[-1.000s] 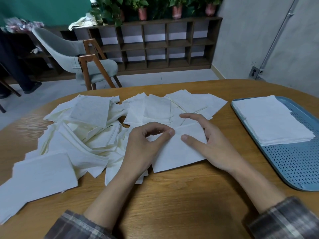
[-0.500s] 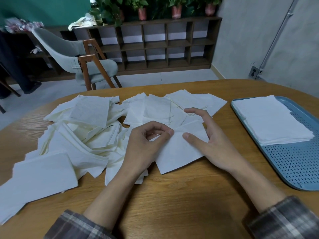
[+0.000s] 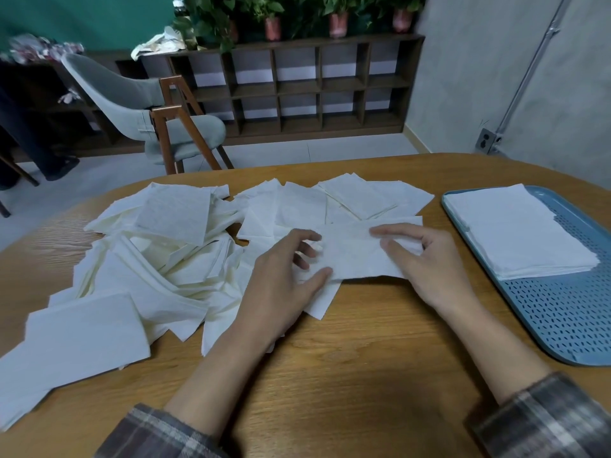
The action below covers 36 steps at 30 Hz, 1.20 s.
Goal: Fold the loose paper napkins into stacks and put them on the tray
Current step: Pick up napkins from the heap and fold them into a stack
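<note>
1. the left hand (image 3: 281,285) lies at the left end of one napkin (image 3: 350,252), thumb stretched along its lower corner and fingers curled over its left edge, pinching it.
2. the right hand (image 3: 426,266) holds the napkin's right end, index finger curved over the top edge and thumb pressed on the face of the paper; the other fingers curl behind it.
3. the napkin is stretched crosswise between the two hands, near the middle of the tabletop (image 3: 330,375), over other sheets; it is slightly blurred, so it is hard to tell whether it is lifted or lying flat.
4. the loose napkins (image 3: 158,259) spread in a messy heap from the left edge of the tabletop to the far centre, many overlapping and some bent up.
5. a blue perforated tray (image 3: 562,312) sits at the right side of the tabletop, well apart from the heap.
6. a folded stack (image 3: 515,233) of white napkins lies on the tray's far half, edges roughly lined up.
7. plaid sleeves (image 3: 158,434) cover both forearms near the bottom of the view.
8. beyond the tabletop stand a grey chair (image 3: 142,104) with wooden legs and a dark cubby shelf (image 3: 314,87) carrying potted plants (image 3: 271,24).
</note>
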Tool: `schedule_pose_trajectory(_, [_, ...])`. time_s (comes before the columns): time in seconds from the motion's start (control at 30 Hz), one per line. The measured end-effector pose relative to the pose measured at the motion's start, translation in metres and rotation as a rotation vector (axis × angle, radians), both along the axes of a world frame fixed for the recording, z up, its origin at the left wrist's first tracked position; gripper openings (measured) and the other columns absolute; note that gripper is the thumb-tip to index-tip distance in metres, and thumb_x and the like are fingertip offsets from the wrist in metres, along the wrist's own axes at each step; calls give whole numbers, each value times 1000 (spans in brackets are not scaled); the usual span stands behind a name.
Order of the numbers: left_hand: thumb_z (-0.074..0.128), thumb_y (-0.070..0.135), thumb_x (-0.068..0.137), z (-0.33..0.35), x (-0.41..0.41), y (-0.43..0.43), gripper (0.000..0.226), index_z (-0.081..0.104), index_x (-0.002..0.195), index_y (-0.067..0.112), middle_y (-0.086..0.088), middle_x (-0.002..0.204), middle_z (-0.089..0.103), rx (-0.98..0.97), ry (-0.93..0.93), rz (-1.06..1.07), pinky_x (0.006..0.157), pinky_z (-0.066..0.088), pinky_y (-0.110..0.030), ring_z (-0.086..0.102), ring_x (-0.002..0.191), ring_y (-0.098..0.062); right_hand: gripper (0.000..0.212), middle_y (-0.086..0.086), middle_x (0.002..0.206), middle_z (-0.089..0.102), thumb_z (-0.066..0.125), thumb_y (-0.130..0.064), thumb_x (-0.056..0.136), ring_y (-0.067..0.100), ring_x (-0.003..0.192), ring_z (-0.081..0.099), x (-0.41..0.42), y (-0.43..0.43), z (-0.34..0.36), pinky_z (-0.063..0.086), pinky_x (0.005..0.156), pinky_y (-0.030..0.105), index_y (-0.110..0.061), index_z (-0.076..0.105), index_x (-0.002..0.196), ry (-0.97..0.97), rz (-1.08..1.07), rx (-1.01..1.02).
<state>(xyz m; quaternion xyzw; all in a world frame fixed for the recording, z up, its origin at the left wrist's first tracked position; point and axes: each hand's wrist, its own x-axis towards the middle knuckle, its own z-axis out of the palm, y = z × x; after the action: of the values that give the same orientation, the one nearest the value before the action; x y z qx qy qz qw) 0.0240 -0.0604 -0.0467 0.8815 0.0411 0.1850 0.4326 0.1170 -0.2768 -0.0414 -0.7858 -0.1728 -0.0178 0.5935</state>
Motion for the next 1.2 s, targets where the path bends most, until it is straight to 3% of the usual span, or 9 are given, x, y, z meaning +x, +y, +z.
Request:
schedule_pose_trajectory(0.17, [82,56,82,-7,-1,1,30,72,101,34,19,101,63,352,129,-130,81,49,-22,57,96,0,35,-36,114,71,68,-5,97,-16,121,56,3,-2,-3,40,100,6,-34,81,112,-21,-68,-39])
schedule_pose_trajectory(0.33, [77,42,91,-10,1,1,15,78,101,31,17,101,64,353,52,-142,79,55,-31,62,92,-3,36,-40,112,68,67,-3,96,-25,115,53,2,0,-2,36,92,-3,-32,80,113,-36,-64,-49])
schedule_pose_trajectory(0.5, [73,29,91,-11,0,-3,4,75,89,27,16,94,65,370,-32,-143,75,55,-36,61,91,-6,38,-36,114,71,64,-2,97,-18,118,56,-1,2,-3,41,101,4,-32,80,113,-52,-52,-44])
schedule_pose_trajectory(0.73, [77,14,85,9,-10,-10,11,72,83,23,15,83,71,156,-106,-225,78,46,-17,67,86,-7,44,-26,123,72,59,2,98,-8,125,57,2,2,-5,45,103,12,-32,78,116,-50,-17,-31])
schedule_pose_trajectory(0.87, [72,0,89,18,-13,-12,18,72,82,16,11,79,72,-91,-45,-243,80,52,-22,68,79,-7,44,-26,121,72,58,2,99,-4,123,60,2,2,-4,50,102,20,-35,79,113,-13,-9,-2])
schedule_pose_trajectory(0.93, [66,-9,91,21,-12,-8,20,71,83,9,8,71,66,-270,-16,-255,69,47,-16,59,68,-6,38,-27,118,74,59,-1,100,-5,122,61,0,3,-1,47,109,26,-30,80,112,10,25,53])
schedule_pose_trajectory(1.07, [62,-5,99,26,-11,-4,17,69,87,6,7,54,38,-456,53,-237,54,28,-12,30,54,-5,26,-16,120,76,59,-34,106,1,125,62,-2,2,4,36,123,44,-24,82,109,132,101,200])
schedule_pose_trajectory(1.13, [66,5,99,27,-10,-2,14,72,87,10,-9,58,39,-515,58,-234,61,32,-12,37,59,-7,46,-13,125,75,59,-64,98,10,130,61,0,1,4,32,124,54,-26,83,110,202,165,199])
schedule_pose_trajectory(1.2, [68,17,93,26,-9,-1,9,74,87,15,-22,75,52,-582,53,-229,78,39,-22,53,77,-13,56,-7,126,75,63,-73,87,18,131,62,-1,1,2,33,122,55,-27,82,110,222,247,210])
